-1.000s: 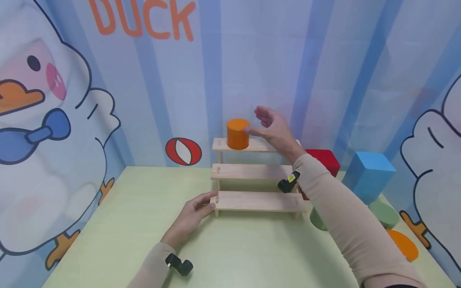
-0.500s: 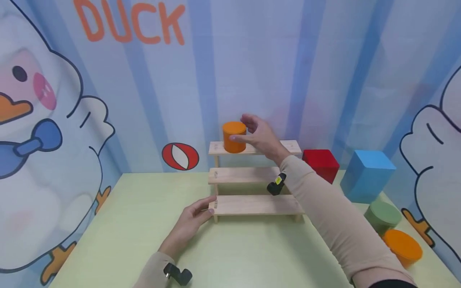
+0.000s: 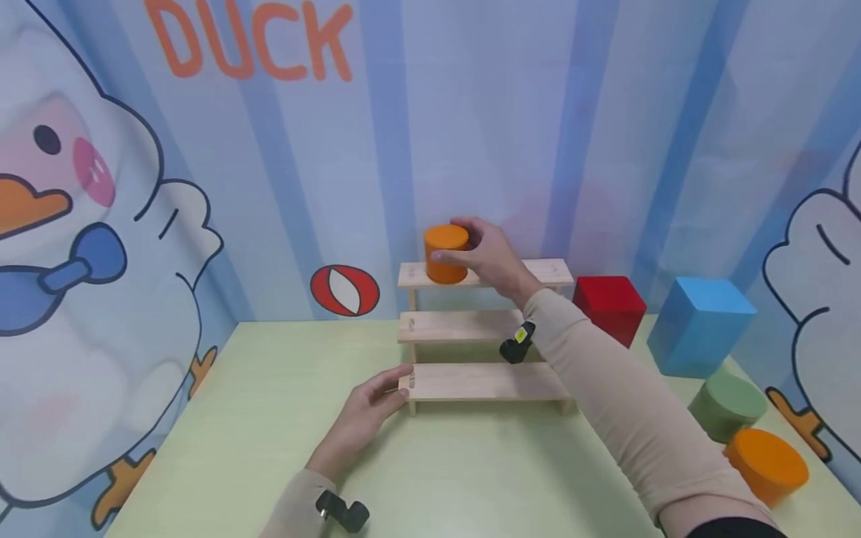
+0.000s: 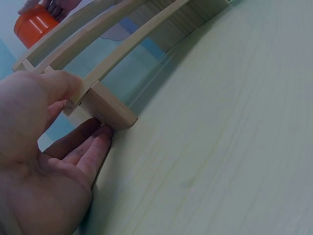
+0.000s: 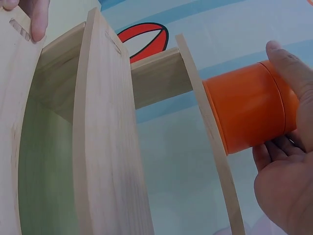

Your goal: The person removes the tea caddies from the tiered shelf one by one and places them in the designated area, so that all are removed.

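Note:
A three-tier wooden step shelf [image 3: 484, 381] stands on the table near the back wall. On the left end of its top board sits an orange round canister with a lid [image 3: 446, 258]. My right hand [image 3: 494, 261] grips the canister from the right, thumb along the front and fingers behind it. The right wrist view shows the canister's base [image 5: 220, 117] at the top board. My left hand [image 3: 359, 418] holds the left end of the lowest board; in the left wrist view the thumb [image 4: 63, 85] lies on the board and the fingers [image 4: 95, 152] curl under by the leg.
Right of the shelf stand a red box [image 3: 610, 306] and a taller light blue box [image 3: 702, 329]. Nearer, a green round canister [image 3: 729, 403] and another orange canister [image 3: 769, 463] sit near the table's right edge. A duck-print curtain [image 3: 498, 112] hangs behind.
My right hand has moved left and slightly down, closing from beside the canister onto it. My left hand keeps its hold on the shelf. The head view has shifted a little.

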`<state>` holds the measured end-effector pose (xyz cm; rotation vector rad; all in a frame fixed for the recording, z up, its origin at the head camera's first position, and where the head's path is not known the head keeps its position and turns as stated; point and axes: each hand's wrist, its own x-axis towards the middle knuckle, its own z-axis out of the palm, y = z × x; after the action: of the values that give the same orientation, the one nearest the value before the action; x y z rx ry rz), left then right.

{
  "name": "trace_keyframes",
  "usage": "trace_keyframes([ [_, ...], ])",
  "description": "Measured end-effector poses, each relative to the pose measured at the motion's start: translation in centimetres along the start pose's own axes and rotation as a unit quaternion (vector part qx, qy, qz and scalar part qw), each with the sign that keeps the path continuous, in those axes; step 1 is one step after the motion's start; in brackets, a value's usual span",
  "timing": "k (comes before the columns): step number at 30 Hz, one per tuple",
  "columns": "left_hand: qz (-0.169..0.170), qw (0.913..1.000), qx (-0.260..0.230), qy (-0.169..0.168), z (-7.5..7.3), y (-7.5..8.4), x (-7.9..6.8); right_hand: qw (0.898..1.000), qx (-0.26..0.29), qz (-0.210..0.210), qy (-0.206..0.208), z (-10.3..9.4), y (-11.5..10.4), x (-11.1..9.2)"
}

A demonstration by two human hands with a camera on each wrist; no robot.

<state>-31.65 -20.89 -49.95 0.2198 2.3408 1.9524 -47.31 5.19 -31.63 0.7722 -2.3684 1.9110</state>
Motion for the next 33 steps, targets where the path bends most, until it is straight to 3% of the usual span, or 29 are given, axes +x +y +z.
trace_keyframes([
  [21,-0.005,1.0000,0.001,0.002,0.8,0.4,-0.2,1.000,-0.006,0.024,0.005,-0.6,-0.5,-0.7],
  [33,-0.008,0.9999,0.009,0.006,0.2,0.0,0.0,0.999,-0.025,0.033,-0.007,-0.9,-1.0,-1.7],
])
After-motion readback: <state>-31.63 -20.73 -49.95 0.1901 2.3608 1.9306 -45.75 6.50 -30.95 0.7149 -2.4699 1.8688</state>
